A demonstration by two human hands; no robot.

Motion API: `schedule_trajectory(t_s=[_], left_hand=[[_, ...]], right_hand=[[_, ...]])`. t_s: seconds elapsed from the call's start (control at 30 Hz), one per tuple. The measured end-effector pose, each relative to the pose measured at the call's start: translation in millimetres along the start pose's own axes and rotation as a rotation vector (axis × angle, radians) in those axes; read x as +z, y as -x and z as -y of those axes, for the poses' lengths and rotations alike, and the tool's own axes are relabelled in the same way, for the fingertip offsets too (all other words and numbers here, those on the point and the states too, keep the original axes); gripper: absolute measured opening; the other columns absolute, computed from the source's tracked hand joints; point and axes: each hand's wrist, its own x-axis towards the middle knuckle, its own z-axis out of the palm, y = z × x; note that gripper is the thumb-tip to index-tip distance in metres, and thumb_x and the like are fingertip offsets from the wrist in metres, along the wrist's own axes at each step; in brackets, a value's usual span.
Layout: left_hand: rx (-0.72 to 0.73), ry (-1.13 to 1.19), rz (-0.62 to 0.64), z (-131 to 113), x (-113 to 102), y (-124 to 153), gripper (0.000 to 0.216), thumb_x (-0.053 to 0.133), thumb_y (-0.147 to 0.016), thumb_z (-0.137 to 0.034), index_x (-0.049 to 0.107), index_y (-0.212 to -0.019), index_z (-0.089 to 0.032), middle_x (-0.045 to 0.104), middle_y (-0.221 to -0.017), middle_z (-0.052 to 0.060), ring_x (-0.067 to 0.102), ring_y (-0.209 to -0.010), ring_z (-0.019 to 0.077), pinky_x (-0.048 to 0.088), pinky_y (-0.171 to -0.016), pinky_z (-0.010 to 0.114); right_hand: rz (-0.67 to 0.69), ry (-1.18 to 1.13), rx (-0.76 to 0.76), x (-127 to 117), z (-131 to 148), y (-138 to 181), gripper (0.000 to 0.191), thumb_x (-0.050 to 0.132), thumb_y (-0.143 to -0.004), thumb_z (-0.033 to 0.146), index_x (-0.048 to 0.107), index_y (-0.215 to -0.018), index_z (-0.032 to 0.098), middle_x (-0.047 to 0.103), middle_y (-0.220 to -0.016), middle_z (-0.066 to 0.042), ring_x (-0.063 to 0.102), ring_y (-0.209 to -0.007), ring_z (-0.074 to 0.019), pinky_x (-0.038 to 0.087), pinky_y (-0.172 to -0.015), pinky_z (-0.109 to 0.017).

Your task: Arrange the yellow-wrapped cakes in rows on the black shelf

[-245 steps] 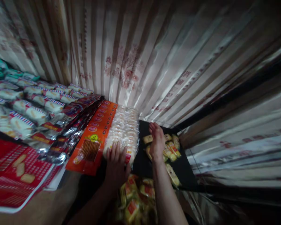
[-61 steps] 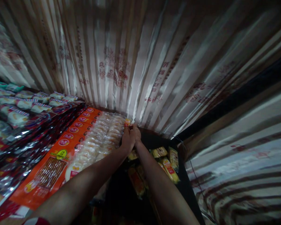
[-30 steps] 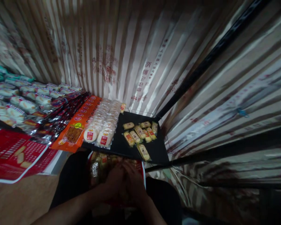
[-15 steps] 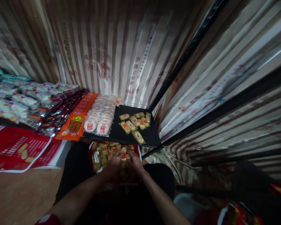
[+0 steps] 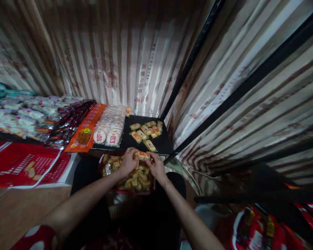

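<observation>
My left hand (image 5: 128, 161) and my right hand (image 5: 155, 165) are raised together over an open red bag (image 5: 112, 166) full of small yellow snack packets. Between them they pinch one yellow wrapped packet (image 5: 142, 155), held level just in front of the black shelf (image 5: 165, 144). On that shelf lie several of the same yellow packets (image 5: 145, 131) in loose rows. A long clear pack of round white rice crackers (image 5: 110, 124) lies to their left, with one yellow packet (image 5: 128, 111) at its far end.
An orange snack pack (image 5: 86, 127), dark foil packs (image 5: 67, 118) and white striped packets (image 5: 28, 114) fill the shelf to the left. A red printed bag (image 5: 26, 163) lies at the near left. Striped shiny curtains and black frame bars close the back and right.
My hands left the far end of the shelf, dug into the bag in my lap, and have now come up holding one yellow packet. The view has pulled back and tilted down.
</observation>
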Motion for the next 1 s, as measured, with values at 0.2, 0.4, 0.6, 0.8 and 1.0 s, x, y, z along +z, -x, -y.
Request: schedule_trajectory(t_s=[0.2,0.4,0.6,0.8,1.0], left_hand=[[-0.209,0.202,-0.052,-16.8,-10.9,-6.9,0.017,0.055,-0.072,-0.011,0.061,-0.088,-0.015,0.061,-0.090,0.005,0.059,-0.086,0.0150,0.050,-0.080,0.028],[-0.267,0.338,0.002,-26.8,-20.0,-7.3,0.033,0.056,-0.070,-0.008,0.060,-0.103,-0.012,0.066,-0.099,0.009,0.062,-0.091,0.0159,0.048,-0.084,0.029],[-0.165,0.259,0.134,-36.0,-28.1,-18.2,0.034,0.048,-0.072,-0.004,0.062,-0.101,-0.015,0.068,-0.096,0.005,0.063,-0.086,0.0142,0.049,-0.083,0.028],[0.068,-0.036,0.173,-57.1,-46.4,-37.3,0.036,0.047,-0.072,-0.004,0.065,-0.099,-0.019,0.066,-0.103,0.004,0.058,-0.100,0.0168,0.043,-0.094,0.030],[-0.056,0.073,0.156,-48.9,-35.8,-63.2,0.039,0.051,-0.071,-0.005,0.060,-0.107,-0.019,0.065,-0.101,0.003,0.059,-0.096,0.0159,0.045,-0.089,0.028]], right_hand=[[-0.034,-0.042,-0.072,-7.8,17.8,3.6,0.027,0.055,-0.076,0.030,0.061,-0.100,0.020,0.060,-0.097,-0.006,0.058,-0.088,-0.0193,0.049,-0.076,-0.032],[-0.075,-0.297,0.034,-9.3,27.1,1.3,0.028,0.056,-0.074,0.037,0.061,-0.096,0.019,0.061,-0.100,-0.007,0.059,-0.091,-0.0195,0.049,-0.078,-0.032],[0.000,-0.496,0.192,-13.8,31.1,-11.4,0.039,0.068,-0.061,0.040,0.061,-0.093,0.018,0.064,-0.080,-0.002,0.060,-0.070,-0.0147,0.051,-0.070,-0.030],[0.101,-0.563,0.200,-10.4,29.7,-27.0,0.041,0.073,-0.057,0.038,0.063,-0.093,0.020,0.064,-0.079,-0.001,0.060,-0.070,-0.0135,0.050,-0.071,-0.028],[-0.077,-0.602,0.287,-18.6,24.5,-60.1,0.048,0.076,-0.055,0.042,0.063,-0.095,0.019,0.067,-0.086,-0.004,0.062,-0.076,-0.0156,0.050,-0.076,-0.032]])
